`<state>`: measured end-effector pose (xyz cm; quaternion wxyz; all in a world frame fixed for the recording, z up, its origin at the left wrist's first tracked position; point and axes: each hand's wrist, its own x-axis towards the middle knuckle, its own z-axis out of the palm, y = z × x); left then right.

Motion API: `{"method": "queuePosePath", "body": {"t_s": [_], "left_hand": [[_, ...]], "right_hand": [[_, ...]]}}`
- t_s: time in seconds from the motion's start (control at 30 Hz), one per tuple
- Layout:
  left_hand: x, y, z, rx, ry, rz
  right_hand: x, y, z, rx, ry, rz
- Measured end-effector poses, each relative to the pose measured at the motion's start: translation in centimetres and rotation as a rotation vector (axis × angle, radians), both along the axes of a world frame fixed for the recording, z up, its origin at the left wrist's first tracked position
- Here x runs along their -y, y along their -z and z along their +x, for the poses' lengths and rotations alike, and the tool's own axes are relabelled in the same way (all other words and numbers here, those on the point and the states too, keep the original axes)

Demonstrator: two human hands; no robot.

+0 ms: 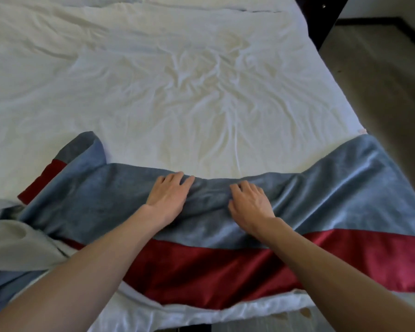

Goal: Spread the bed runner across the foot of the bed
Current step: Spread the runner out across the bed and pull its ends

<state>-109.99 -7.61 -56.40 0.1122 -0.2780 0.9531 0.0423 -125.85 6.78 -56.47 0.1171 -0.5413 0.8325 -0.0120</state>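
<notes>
A blue-grey bed runner [345,188] with a red band [225,267] lies across the near end of the bed, over a wrinkled white sheet [153,92]. Its left part is folded over and bunched, and a ridge of cloth rises in the middle. My left hand [169,200] lies flat on the blue cloth with straight fingers at the runner's far edge. My right hand [249,204] rests beside it, its fingers bent and pressing into the bunched fold. The right end of the runner drapes over the bed's right side.
The bed's right edge [340,97] borders a brownish floor [381,80]. Dark furniture [321,20] stands at the top right. Grey-blue cloth [7,248] is heaped at the bed's near left corner. The white sheet hangs over the foot edge [201,317].
</notes>
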Motion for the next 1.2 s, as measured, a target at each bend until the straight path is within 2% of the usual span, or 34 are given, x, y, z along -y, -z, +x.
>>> {"method": "queuePosePath", "body": {"t_s": [0.17,0.37,0.43,0.53,0.7,1.03,1.2], "left_hand": [[4.5,1.1,-1.0,0.059,0.036,-0.009],[7.8,2.2,-1.3,0.089,-0.044,0.079],[8.1,2.6,-1.3,0.138,-0.033,0.120],[8.4,2.9,-1.4,0.212,0.031,0.158],[8.5,3.0,-2.2,0.176,0.073,0.074],[12.5,2.4,-3.7,-0.093,-0.258,0.041],[16.4,1.7,-3.5,-0.081,-0.407,-0.029]], "right_hand": [[4.9,1.1,-2.2,0.006,0.036,-0.034],[8.0,2.1,-4.5,0.167,0.147,0.217],[8.4,2.4,-4.6,0.203,0.066,0.282],[8.4,2.9,-4.4,0.157,-0.154,0.331],[9.1,2.8,-4.9,0.167,-0.225,0.369],[13.8,1.3,-5.7,0.165,-0.053,0.093],[19.2,0.8,-5.3,0.088,-0.100,-0.017]]}}
